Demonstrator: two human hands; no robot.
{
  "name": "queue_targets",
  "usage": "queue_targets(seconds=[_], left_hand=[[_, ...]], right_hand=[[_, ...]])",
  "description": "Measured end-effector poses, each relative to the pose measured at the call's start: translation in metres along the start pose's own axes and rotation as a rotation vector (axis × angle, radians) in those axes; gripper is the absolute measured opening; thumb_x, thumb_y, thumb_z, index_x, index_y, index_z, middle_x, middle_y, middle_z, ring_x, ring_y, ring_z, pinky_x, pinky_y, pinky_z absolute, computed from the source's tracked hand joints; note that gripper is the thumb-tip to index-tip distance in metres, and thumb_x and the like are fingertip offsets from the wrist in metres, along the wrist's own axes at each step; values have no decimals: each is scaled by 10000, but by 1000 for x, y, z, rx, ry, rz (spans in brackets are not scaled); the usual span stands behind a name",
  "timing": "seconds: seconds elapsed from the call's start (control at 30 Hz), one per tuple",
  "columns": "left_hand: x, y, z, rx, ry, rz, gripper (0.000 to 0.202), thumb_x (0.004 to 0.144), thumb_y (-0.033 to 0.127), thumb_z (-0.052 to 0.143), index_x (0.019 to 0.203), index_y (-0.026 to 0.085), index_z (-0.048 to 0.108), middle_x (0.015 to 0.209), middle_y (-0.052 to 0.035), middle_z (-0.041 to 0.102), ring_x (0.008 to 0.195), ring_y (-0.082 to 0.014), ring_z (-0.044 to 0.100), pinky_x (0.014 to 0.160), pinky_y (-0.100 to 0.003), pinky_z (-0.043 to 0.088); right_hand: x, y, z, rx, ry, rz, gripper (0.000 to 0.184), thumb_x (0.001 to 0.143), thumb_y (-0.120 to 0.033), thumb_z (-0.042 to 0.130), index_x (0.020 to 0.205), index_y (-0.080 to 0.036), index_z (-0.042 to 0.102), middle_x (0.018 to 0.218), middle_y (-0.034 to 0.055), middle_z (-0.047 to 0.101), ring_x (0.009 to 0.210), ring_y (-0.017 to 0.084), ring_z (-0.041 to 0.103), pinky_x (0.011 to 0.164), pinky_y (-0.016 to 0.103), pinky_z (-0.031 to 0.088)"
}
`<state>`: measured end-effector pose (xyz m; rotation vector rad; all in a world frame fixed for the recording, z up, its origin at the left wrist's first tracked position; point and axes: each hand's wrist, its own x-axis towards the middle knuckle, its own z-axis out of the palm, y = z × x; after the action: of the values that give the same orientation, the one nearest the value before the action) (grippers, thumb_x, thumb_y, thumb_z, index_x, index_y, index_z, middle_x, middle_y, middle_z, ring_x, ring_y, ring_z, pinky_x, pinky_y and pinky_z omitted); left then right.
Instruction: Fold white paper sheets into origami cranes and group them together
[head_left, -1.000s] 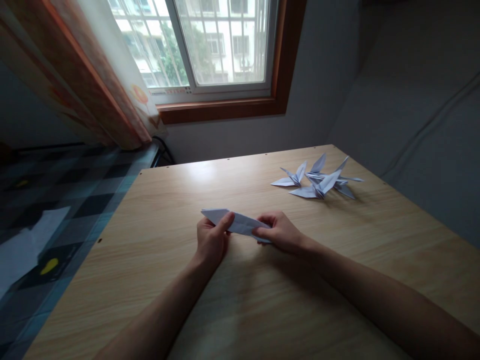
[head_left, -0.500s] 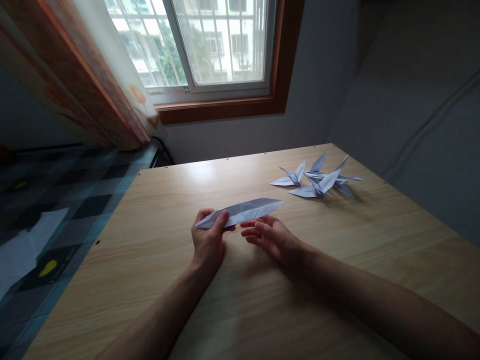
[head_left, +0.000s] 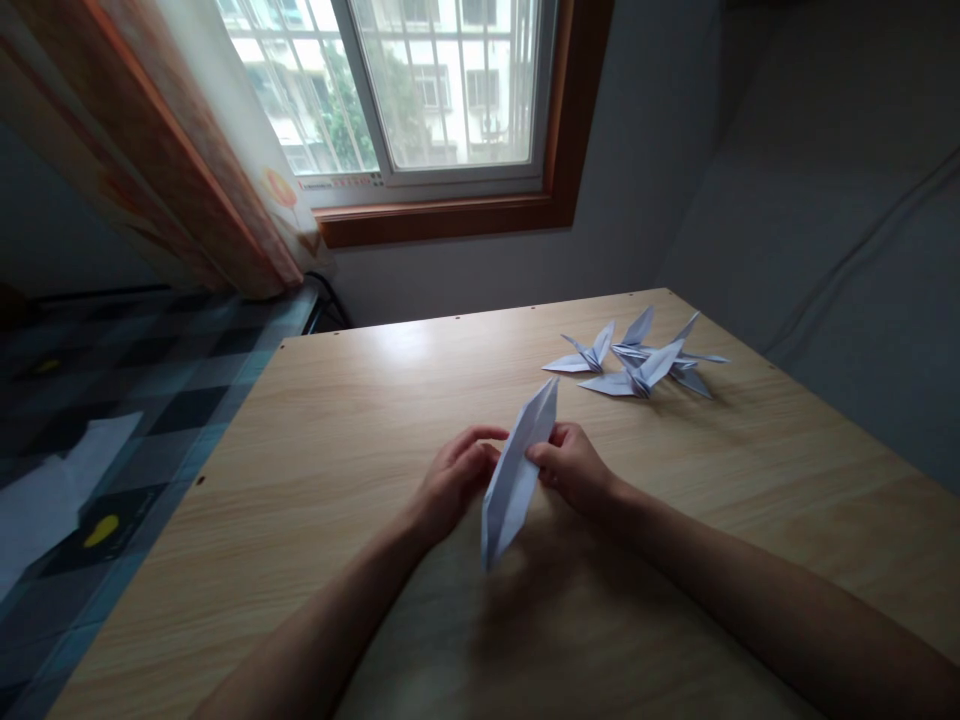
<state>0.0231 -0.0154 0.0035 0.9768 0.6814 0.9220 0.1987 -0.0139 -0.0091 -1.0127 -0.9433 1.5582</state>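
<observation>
A folded strip of white paper (head_left: pixel 519 480), long and pointed at its ends, is held up slantwise over the table. My right hand (head_left: pixel 574 465) pinches its right edge, thumb on the near face and fingers behind. At the opposite edge is my left hand (head_left: pixel 457 475), its index finger stretched toward the paper and its thumb apart. Whether those fingertips touch the paper is hard to see. Beyond the hands, several folded paper cranes (head_left: pixel 637 375) lie close together on the wooden table (head_left: pixel 360 400).
To the left, loose white sheets (head_left: pixel 45 510) lie on a checked cloth (head_left: pixel 187 350) beside the table. A window (head_left: pixel 450 90) with an orange curtain (head_left: pixel 180 150) is at the back, and a grey wall (head_left: pixel 847 300) borders the right side.
The paper has turned from lying nearly level to a steep slant. My left hand has let go of it, and my right hand has taken hold of it.
</observation>
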Motion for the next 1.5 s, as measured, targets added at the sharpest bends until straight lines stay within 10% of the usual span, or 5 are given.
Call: queue_targets(seconds=[0.1, 0.4, 0.77, 1.13, 1.5], left_hand=[[-2, -3, 3, 130, -13, -23, 446, 673, 404, 833, 953, 147, 600, 700, -18, 698, 573, -131, 630, 527, -207, 444], [1, -10, 0, 129, 130, 53, 384, 693, 368, 814, 733, 160, 494, 635, -9, 669, 557, -153, 643, 509, -230, 459], [2, -7, -1, 212, 218, 87, 390, 696, 409, 798, 677, 157, 502, 571, 25, 606, 484, -92, 538, 465, -199, 403], [-3, -9, 4, 226, 170, 256, 362, 798, 263, 675, 1141, 219, 568, 947, -38, 683, 632, -118, 617, 571, -237, 469], [-1, -13, -8, 326, 162, 213, 322, 678, 138, 634, 990, 151, 711, 706, -25, 670, 601, -123, 578, 551, -230, 444]], right_hand=[[-6, 0, 4, -166, -166, -29, 61, 632, -185, 664, 629, -129, 641, 482, -52, 515, 414, 49, 387, 401, 191, 279], [-6, 6, 7, -131, -68, -122, 306, 716, -421, 768, 744, -151, 628, 519, -24, 589, 436, 88, 510, 418, 204, 386], [-3, 10, 4, -69, -153, -142, 382, 684, -335, 813, 956, -179, 594, 669, -28, 651, 559, 116, 611, 507, 228, 488], [-3, -1, -1, -40, -113, -139, 647, 727, -302, 744, 1250, -241, 368, 615, -90, 613, 491, 106, 548, 483, 211, 425], [-4, 2, -5, -121, -183, -220, 223, 755, -188, 535, 961, -191, 619, 672, -21, 664, 572, 117, 557, 552, 233, 399]])
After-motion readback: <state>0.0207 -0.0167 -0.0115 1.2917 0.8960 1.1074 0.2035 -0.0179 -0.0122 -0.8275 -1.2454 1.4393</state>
